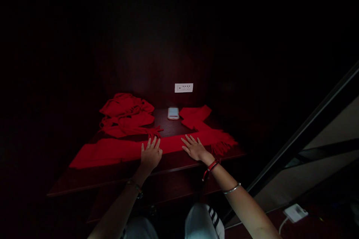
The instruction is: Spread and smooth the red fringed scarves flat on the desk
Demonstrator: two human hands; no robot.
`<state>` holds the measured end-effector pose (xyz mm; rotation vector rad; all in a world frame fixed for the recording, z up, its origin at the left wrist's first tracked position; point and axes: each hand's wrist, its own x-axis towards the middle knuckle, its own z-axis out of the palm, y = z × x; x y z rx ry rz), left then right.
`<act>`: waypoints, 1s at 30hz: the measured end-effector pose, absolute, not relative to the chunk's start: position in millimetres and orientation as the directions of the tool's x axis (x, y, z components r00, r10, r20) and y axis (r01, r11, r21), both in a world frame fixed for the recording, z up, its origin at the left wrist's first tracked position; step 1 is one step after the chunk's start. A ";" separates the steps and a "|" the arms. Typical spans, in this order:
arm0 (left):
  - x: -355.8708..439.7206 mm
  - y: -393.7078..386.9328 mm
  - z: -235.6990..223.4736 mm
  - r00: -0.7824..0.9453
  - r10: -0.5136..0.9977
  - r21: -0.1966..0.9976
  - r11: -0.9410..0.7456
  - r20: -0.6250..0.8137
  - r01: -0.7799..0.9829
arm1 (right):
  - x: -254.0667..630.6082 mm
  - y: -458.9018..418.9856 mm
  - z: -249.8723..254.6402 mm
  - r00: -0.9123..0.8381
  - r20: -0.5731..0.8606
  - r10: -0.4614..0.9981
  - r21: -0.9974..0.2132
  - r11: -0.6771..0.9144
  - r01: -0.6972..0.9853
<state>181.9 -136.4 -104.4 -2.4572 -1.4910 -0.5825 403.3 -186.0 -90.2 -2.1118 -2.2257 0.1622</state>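
Note:
A long red fringed scarf (112,152) lies stretched across the dark wooden desk (92,177), its fringe at the right end. My left hand (150,155) rests on the middle of the scarf, fingers spread. To the right of it, my right hand (194,148) lies flat on the same cloth with its fingers apart. Neither hand grips anything. Behind the left part sits a crumpled heap of red cloth (127,114) with fringe hanging forward. Another folded red piece (196,115) lies behind my right hand; whether it joins the long scarf I cannot tell.
A small device with a lit screen (173,113) lies at the back of the desk. Above it, a white socket plate (183,88) is set in the dark wall. A white box with a cable (295,213) is low at the right, beyond a slanted dark frame (303,130).

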 end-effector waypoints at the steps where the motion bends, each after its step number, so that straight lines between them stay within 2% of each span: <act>1: 182.3 -136.3 -103.8 0.410 0.804 0.030 -0.467 0.431 0.884 | 422.6 -188.3 -89.8 0.002 -0.037 0.999 -0.106 -0.006 0.994; 4: 183.5 -136.6 -102.2 0.403 0.805 0.034 -0.463 0.436 0.886 | 465.7 -194.3 -82.0 0.137 -0.042 0.990 -0.050 -0.139 0.989; 6: 184.1 -137.0 -102.0 0.396 0.802 0.030 -0.455 0.447 0.890 | 469.0 -195.0 -74.4 0.140 0.016 0.990 -0.065 -0.139 0.988; 9: 184.3 -137.2 -102.9 0.392 0.797 0.025 -0.452 0.459 0.891 | 432.2 -188.0 -69.0 -0.041 0.118 0.992 -0.136 0.057 0.989; 12: 183.9 -136.9 -103.8 0.395 0.793 0.009 -0.450 0.464 0.893 | 378.0 -172.9 -74.7 -0.232 0.141 0.962 -0.180 0.255 0.950; 15: 183.5 -136.8 -103.3 0.403 0.790 -0.016 -0.448 0.462 0.894 | 353.5 -159.0 -84.2 -0.272 0.099 0.957 -0.192 0.287 0.939; 21: 183.2 -136.1 -101.0 0.406 0.792 -0.002 -0.456 0.455 0.890 | 434.0 -165.2 -91.7 -0.051 0.000 0.999 -0.116 0.050 0.992; 24: 183.6 -135.4 -101.3 0.405 0.792 0.013 -0.461 0.457 0.887 | 492.2 -177.9 -89.0 0.093 0.030 0.995 -0.027 -0.092 0.995; 26: 183.8 -134.7 -102.4 0.405 0.788 0.014 -0.464 0.464 0.886 | 515.7 -185.0 -83.9 0.183 0.026 0.983 -0.020 -0.182 0.983; 28: 183.9 -133.8 -104.1 0.405 0.782 0.012 -0.465 0.475 0.885 | 518.0 -189.5 -77.1 0.220 0.059 0.974 -0.022 -0.219 0.975; 30: 184.0 -133.0 -105.4 0.402 0.776 0.010 -0.465 0.486 0.885 | 497.4 -190.6 -71.6 0.159 0.132 0.978 -0.029 -0.157 0.987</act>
